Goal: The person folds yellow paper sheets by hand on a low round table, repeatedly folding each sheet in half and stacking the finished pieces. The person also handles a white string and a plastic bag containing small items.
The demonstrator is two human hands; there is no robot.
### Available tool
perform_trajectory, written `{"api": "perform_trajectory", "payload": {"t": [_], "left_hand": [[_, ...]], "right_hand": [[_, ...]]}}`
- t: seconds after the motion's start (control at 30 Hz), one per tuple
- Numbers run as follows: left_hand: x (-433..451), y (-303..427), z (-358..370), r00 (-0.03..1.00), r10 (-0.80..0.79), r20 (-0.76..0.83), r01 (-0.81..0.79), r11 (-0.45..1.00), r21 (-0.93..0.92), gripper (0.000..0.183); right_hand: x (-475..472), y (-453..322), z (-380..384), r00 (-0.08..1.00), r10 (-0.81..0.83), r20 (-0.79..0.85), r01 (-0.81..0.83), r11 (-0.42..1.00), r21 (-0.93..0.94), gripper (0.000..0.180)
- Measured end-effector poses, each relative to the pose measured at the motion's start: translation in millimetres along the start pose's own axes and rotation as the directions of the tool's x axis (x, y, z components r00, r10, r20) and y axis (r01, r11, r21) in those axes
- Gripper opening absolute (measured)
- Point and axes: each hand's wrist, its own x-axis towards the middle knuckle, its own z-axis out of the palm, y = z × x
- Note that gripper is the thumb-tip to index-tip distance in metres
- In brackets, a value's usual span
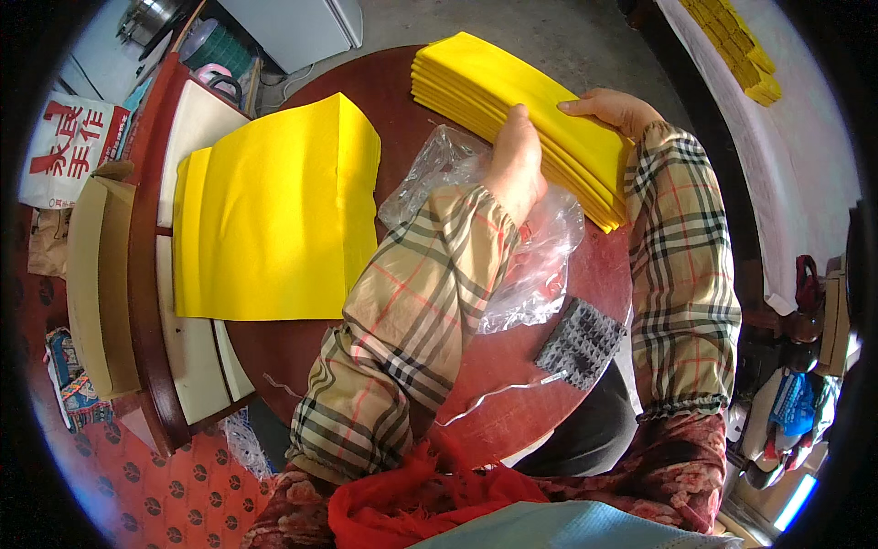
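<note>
A stack of folded yellow fabric-like pieces (494, 79) lies slanted across the far right of a round reddish-brown table (384, 89). My right hand (614, 113) holds its right end, thumb on the top layer and fingers hidden. Against the near side of the stack is my left hand (518, 161), thumb pointing up; its other fingers are out of sight. A crumpled clear plastic bag (528, 274) spreads beneath and beside my left wrist. To the left, a broad pile of yellow sheets (274, 213) rests on the table, its right edge folded.
A dark grey, bumpy-textured block (582, 343) sits near the table's front right edge, beside a thin white cord (494, 398). A wooden-framed piece of furniture (147, 274) borders the table's left side. More yellow pieces (737, 48) lie on a pale surface at upper right.
</note>
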Motion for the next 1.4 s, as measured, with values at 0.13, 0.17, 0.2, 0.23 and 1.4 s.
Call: {"api": "perform_trajectory", "payload": {"t": [0.13,0.17,0.2,0.23,1.4], "left_hand": [[4.3,-13.5,14.7,0.994,-0.097,0.049,0.093,0.993,0.067,0.049],[6.5,-18.3,16.5,0.991,-0.121,0.056,0.116,0.989,0.088,0.049],[9.3,-24.0,17.7,0.993,-0.103,0.059,0.096,0.989,0.114,0.051],[13.4,-28.1,17.3,0.995,-0.089,0.047,0.081,0.986,0.145,0.051],[-88.6,-15.8,40.4,0.854,0.127,0.505,-0.139,0.99,-0.014,0.053]], "right_hand": [[-7.7,21.4,-15.8,0.999,-0.027,-0.047,0.028,0.999,0.019,0.049],[-8.7,26.4,-19.7,0.996,-0.026,-0.082,0.027,0.999,0.018,0.049],[-9.0,32.1,-22.2,0.994,-0.027,-0.102,0.03,0.999,0.023,0.048],[-9.8,36.4,-25.1,0.992,-0.028,-0.124,0.032,0.999,0.028,0.048],[-217.7,55.2,10.0,0.87,-0.453,-0.194,0.49,0.835,0.249,0.074]]}}
